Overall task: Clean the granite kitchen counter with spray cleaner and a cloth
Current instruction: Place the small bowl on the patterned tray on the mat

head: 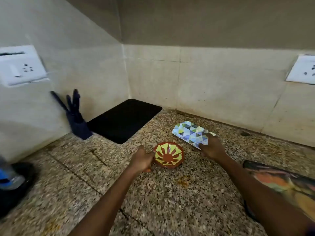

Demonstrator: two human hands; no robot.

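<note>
While both arms reach over the granite counter (170,193), left hand (142,160) pinched on near rim of red-and-yellow bowl (168,155), thumb on top. Right hand (212,149) clamped on near end of triangle-patterned tray (191,133), fingers over its edge. Both grips at the closest edge, likely for lifting the dishes away to bare the stone before cleaning. Orange-brown smear (183,182) just nearer than bowl. Black mat (124,120) and knife block (78,121) farther back toward the corner. No cloth or spray bottle identifiable; blurred blue item (8,176) at far left, cannot tell what.
</note>
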